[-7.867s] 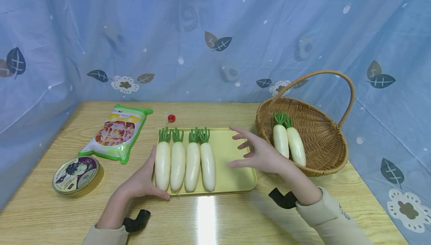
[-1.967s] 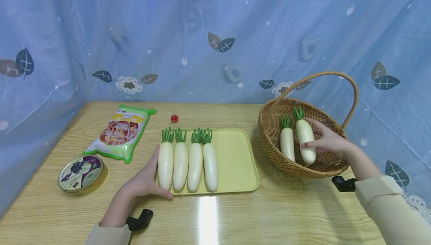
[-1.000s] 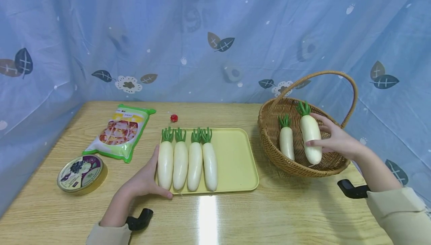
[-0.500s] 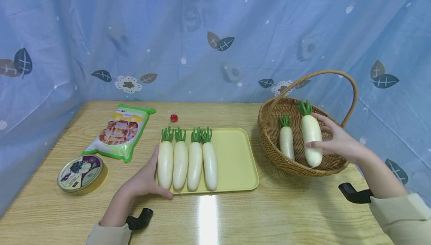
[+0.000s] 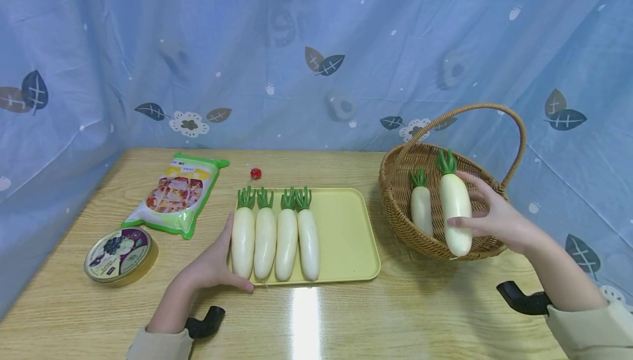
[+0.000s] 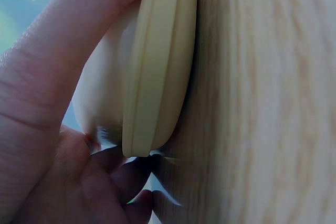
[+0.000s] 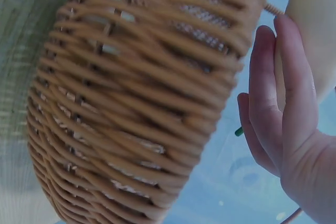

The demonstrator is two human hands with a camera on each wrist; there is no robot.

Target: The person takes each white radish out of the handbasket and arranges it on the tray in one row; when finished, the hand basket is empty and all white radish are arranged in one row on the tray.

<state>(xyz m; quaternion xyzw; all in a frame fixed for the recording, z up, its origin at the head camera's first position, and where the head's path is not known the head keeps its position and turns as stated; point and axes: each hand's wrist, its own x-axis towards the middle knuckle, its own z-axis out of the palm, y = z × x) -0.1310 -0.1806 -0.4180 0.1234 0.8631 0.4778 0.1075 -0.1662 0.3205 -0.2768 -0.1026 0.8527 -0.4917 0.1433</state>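
Observation:
In the head view my right hand [image 5: 504, 222] grips a white radish [image 5: 455, 209] with a green top, thumb on the near side. The radish hangs over the front of the wicker basket [image 5: 395, 218], its lower tip overlapping the rim. A second white radish [image 5: 421, 210] lies inside the basket. My left hand [image 5: 215, 264] holds the left front corner of a yellow tray [image 5: 346, 233], thumb along the front edge. In the left wrist view the fingers curl around the tray's end [image 6: 152, 77]. Several radishes [image 5: 266, 244] lie side by side on the tray's left part, green tops away from me.
At the left lie a green-edged food bag [image 5: 175, 195] and a round tin [image 5: 120, 255]. A small red item [image 5: 255, 173] sits behind the tray. The basket's tall handle [image 5: 519, 134] arches beside the right hand. A blue patterned curtain [image 5: 277, 74] hangs behind the table.
My right hand has gone from above the tray to the basket, taken a radish and lifted it. Lately the radish moved toward the basket's front rim. The left hand stays on the tray.

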